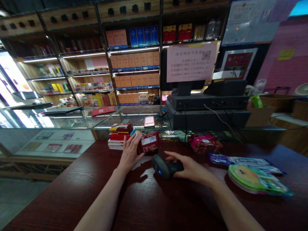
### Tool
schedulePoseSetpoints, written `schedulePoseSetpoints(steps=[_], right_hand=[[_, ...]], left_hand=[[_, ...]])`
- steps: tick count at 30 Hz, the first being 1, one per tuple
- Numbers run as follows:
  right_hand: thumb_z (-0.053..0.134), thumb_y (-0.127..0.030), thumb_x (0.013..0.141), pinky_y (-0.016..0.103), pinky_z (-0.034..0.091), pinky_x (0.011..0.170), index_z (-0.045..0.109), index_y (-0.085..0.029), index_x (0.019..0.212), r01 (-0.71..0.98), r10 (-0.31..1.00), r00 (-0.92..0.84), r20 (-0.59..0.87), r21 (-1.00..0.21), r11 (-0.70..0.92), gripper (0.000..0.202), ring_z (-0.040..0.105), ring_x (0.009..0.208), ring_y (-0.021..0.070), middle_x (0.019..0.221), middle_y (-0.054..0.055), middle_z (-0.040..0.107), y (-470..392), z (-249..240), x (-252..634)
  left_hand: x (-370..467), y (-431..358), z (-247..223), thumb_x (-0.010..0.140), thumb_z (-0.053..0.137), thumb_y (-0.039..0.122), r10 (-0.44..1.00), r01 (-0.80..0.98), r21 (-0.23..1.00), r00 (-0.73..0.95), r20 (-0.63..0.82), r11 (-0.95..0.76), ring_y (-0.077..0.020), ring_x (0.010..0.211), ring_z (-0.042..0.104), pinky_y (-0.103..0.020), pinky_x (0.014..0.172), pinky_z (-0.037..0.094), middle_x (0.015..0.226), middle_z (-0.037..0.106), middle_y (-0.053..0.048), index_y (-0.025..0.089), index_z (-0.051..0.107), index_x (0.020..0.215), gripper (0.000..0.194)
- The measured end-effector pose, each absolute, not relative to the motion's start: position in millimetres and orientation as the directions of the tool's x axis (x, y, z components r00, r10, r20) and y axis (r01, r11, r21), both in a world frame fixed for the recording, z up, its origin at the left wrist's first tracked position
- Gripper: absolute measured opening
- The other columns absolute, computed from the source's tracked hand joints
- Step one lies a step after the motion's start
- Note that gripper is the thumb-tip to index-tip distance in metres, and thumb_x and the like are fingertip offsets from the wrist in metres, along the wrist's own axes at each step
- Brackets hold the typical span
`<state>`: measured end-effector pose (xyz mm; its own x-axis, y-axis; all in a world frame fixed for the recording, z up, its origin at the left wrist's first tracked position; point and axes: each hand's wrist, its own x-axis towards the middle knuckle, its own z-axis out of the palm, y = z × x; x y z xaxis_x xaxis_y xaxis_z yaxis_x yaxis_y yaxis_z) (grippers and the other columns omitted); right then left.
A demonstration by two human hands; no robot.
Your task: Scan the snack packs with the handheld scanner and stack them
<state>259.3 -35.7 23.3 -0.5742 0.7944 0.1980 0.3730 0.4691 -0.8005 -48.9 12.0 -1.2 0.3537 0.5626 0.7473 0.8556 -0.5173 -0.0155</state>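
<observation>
My left hand (131, 150) is closed on the left end of a dark red packet (150, 142), with fingers at its upper edge and the thumb below. A white label with a barcode faces me. Just left of it, partly behind my fingers, is a stack of red, yellow and white boxes (117, 137). My right hand (186, 165) grips the handle of a black barcode scanner (162, 167), which shows a small blue light. The scanner's head is turned left, close to my left thumb and apart from the packet.
Right of the scanner lie a red-pink packet (205, 143), long purple-and-white packs (245, 162) and a green package (255, 179). Beyond the dark wooden counter (79, 192) stand a glass display case (130, 112) and a black register (207, 109). Shelves of boxes (137, 61) line the wall.
</observation>
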Motion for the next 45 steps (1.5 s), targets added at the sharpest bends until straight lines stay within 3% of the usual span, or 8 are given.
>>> schedulePoseSetpoints(steps=[9, 35, 45], right_hand=[[0.075, -0.019, 0.074, 0.043, 0.045, 0.105, 0.046, -0.029, 0.148, 0.304, 0.863, -0.413, 0.291, -0.849, 0.432, 0.079, 0.064, 0.111, 0.0224, 0.127, 0.006, 0.067, -31.7, 29.5, 269.8], [0.075, -0.022, 0.076, 0.040, 0.046, 0.103, 0.048, -0.028, 0.145, 0.249, 0.857, -0.410, 0.312, -0.865, 0.435, 0.074, 0.065, 0.109, 0.0220, 0.121, 0.005, 0.068, -34.1, 33.0, 270.3], [0.075, -0.018, 0.072, 0.037, 0.048, 0.098, 0.046, -0.029, 0.147, 0.312, 0.847, -0.471, 0.246, -0.852, 0.421, 0.081, 0.064, 0.104, 0.0211, 0.120, 0.004, 0.067, -33.8, 29.7, 269.2]], left_hand=[[-49.3, 12.7, -2.2, 0.085, 0.069, 0.030, 0.555, 0.863, -0.016, 0.339, 0.760, -0.505, -0.0301, 0.148, 0.033, -0.058, 0.125, 0.011, 0.151, 0.048, -0.013, 0.023, 0.022, 0.155, 0.084], [-52.1, 15.0, -3.9, 0.088, 0.066, 0.031, 0.529, 0.876, -0.023, 0.312, 0.789, -0.482, -0.0307, 0.145, 0.038, -0.059, 0.124, 0.012, 0.149, 0.050, -0.013, 0.023, 0.023, 0.154, 0.079], [-51.0, 12.8, -1.6, 0.087, 0.067, 0.029, 0.534, 0.876, -0.018, 0.310, 0.787, -0.483, -0.0306, 0.146, 0.037, -0.058, 0.125, 0.011, 0.151, 0.048, -0.013, 0.023, 0.023, 0.154, 0.081]])
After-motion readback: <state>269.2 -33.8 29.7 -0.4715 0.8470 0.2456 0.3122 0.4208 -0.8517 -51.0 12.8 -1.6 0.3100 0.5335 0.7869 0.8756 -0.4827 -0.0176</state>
